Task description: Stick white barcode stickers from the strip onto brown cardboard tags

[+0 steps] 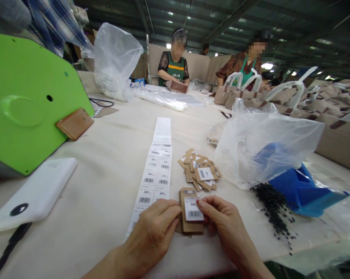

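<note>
Both your hands rest at the near edge of the tabletop [105, 186]. Around them: a strip of barcode labels [154, 174] just to the left, a loose pile of labelled brown tags [200, 170] beyond, a clear plastic bag [265, 143] over a blue bag [303, 190] to the right, small black fasteners [275, 209] spilled beside it. Nothing blocks the hands. Your left hand [151, 232] and right hand [224, 224] each have the grip pinched on a brown tag [191, 213], held flat between them, white barcode sticker facing up.
</note>
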Available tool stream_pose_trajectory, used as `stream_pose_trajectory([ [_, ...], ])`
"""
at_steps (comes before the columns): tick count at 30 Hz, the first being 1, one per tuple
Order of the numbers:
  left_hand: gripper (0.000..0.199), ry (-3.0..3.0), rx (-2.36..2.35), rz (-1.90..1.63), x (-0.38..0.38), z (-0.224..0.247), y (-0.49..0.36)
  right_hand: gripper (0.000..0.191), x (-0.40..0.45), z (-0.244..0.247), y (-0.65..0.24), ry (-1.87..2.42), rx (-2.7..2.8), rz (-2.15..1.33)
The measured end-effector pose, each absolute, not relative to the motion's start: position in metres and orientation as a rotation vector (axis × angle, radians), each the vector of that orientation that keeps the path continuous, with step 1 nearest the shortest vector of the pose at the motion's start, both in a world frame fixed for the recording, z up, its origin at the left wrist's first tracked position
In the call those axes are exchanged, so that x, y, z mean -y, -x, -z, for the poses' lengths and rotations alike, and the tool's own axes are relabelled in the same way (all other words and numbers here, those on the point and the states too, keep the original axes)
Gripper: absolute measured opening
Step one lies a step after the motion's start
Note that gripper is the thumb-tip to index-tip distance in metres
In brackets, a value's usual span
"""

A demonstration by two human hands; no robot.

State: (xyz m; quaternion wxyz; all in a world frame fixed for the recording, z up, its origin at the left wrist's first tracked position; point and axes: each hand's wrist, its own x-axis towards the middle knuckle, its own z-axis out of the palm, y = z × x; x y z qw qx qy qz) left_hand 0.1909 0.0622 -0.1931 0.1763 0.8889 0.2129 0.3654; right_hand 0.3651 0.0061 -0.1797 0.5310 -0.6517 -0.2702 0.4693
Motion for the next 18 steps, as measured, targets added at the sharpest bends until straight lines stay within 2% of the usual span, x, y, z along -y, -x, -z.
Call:
stream_pose_trajectory([
  [12, 0.027, -2.599, -0.501, -1.029, -0.0623, 0.1918, -0.1925, 0.046, -0.0074, 0.1782, -0.3611, 1.583, 0.577, -1.134],
  [18, 0.022, -2.615, -0.490, -1.058, -0.0635, 0.1938, -0.1933, 0.046, -0.0095, 0.1749, -0.3600, 1.595, 0.552, -1.130],
])
